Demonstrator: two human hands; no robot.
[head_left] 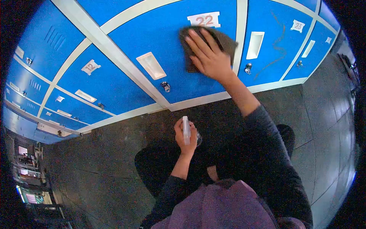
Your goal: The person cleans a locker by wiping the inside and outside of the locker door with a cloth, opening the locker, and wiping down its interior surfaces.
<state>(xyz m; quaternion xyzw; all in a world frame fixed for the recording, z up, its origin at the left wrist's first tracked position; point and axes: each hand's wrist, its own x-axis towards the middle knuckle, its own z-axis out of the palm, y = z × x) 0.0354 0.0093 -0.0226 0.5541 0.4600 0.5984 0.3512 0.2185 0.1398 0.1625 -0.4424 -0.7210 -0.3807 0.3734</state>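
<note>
My right hand (209, 57) lies with fingers spread over a dark brown cloth (228, 44), pressing it against the blue locker door (206, 86) numbered 22. The cloth sits just below the number label (204, 20) and covers its lower edge. Lower down, in front of my knees, my left hand (187, 139) is wrapped around a spray bottle (186, 128) with a white trigger head. Most of the bottle's clear body is hidden by the hand and dark clothing. On the same door are a white recessed handle (151, 65) and a metal lock (165, 86).
To the right, locker door 23 (268, 49) carries a wavy brownish streak (281, 38). Door 12 (103, 84) and more blue lockers extend left, framed in white metal. Dark floor tiles (328, 129) run along the lockers' base. Blurred items (30, 171) stand far left.
</note>
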